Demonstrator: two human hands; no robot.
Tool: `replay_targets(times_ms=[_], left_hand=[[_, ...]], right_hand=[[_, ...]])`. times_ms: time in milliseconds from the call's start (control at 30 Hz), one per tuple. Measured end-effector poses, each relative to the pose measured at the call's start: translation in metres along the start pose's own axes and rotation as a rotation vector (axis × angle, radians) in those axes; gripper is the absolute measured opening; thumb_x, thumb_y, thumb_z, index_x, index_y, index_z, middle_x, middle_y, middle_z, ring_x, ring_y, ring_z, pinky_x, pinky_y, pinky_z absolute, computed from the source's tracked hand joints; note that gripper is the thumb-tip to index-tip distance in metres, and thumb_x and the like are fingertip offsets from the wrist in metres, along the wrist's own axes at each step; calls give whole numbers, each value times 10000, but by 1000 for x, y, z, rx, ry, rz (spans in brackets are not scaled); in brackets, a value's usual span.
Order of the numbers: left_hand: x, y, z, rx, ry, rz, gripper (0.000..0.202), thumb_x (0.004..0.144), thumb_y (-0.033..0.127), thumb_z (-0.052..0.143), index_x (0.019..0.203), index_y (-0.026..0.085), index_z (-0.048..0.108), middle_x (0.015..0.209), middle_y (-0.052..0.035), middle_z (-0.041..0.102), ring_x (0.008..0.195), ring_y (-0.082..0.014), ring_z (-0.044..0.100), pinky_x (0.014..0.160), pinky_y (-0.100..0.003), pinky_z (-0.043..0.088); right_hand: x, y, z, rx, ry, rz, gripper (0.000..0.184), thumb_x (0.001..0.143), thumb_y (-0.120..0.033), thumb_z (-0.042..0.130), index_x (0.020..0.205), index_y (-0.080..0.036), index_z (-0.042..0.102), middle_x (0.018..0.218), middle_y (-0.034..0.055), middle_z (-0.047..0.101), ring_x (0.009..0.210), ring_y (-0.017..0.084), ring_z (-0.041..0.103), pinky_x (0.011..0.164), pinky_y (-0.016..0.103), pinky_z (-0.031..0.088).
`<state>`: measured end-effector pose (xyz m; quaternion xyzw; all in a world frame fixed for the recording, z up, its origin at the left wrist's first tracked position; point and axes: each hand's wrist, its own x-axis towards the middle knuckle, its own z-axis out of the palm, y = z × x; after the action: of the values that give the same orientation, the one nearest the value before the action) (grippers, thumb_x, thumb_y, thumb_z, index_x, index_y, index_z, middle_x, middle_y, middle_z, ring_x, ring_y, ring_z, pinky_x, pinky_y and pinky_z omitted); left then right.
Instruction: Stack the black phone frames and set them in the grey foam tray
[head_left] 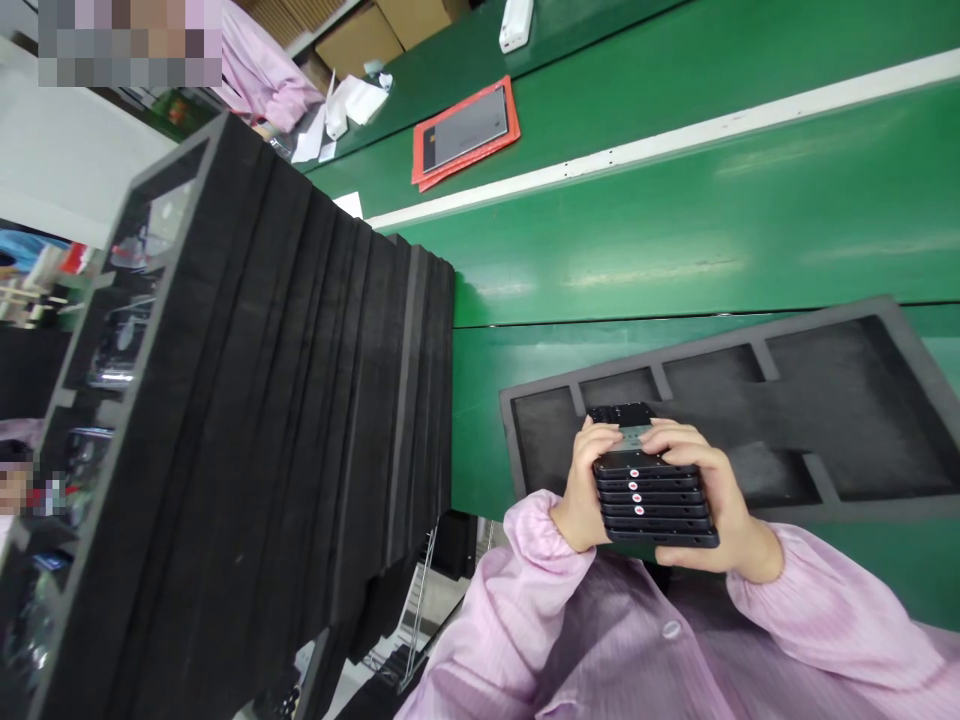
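Between my two hands is a stack of several black phone-like units [654, 500], with small red-and-white round stickers along the near edges. My left hand [589, 480] grips the stack's left side, its fingers over the top. On the right side my right hand [709, 490] is wrapped round it, thumb beneath the lowest unit. The top unit shows a grey-green panel and a dark camera-like block at its far end. Under and behind the stack lies a black foam tray [847, 400] with divided compartments, flat on the green bench.
A tall stack of black foam trays [300, 380] stands at the left, parts in its top tray. Beyond a white rail [675, 140], a flat grey panel [469, 130] lies on red sheets [512, 110]. A white device [516, 25] is farther back. Another person's pink sleeve [266, 75] shows upper left.
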<state>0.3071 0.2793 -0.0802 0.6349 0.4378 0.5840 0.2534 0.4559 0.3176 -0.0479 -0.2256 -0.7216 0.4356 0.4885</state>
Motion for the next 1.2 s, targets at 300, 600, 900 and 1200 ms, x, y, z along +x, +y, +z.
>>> replay_targets(times_ms=[300, 600, 900, 1200], left_hand=[[-7, -2, 1, 11, -3, 15, 387, 872, 163, 437, 1254, 211, 394, 1120, -54, 539, 1131, -171, 527, 1082, -466, 347], [-5, 0, 1, 11, 11, 21, 393, 872, 162, 436, 1259, 213, 389, 1119, -57, 541, 1132, -170, 525, 1079, -466, 352], [-5, -3, 1, 15, 25, 15, 364, 889, 217, 436, 1250, 218, 395, 1103, -62, 557, 1104, -192, 548, 1046, -508, 373], [-11, -4, 1, 39, 0, -39, 442, 845, 352, 551, 1237, 267, 366, 1095, -49, 547, 1070, -222, 562, 1014, -570, 384]], right_hand=[[0, 0, -1, -32, -25, -36, 559, 801, -511, 598, 1199, -195, 366, 1023, 97, 481, 988, 250, 496, 989, 458, 346], [0, 0, -2, -56, -41, -32, 555, 791, -514, 606, 1189, -202, 376, 1004, 97, 496, 962, 257, 509, 961, 486, 369], [1, 1, -3, -78, -24, -29, 572, 777, -542, 605, 1188, -213, 379, 984, 100, 511, 935, 270, 530, 921, 524, 406], [0, 1, -2, -76, -7, -9, 587, 756, -561, 618, 1182, -226, 394, 964, 92, 526, 914, 268, 551, 898, 529, 428]])
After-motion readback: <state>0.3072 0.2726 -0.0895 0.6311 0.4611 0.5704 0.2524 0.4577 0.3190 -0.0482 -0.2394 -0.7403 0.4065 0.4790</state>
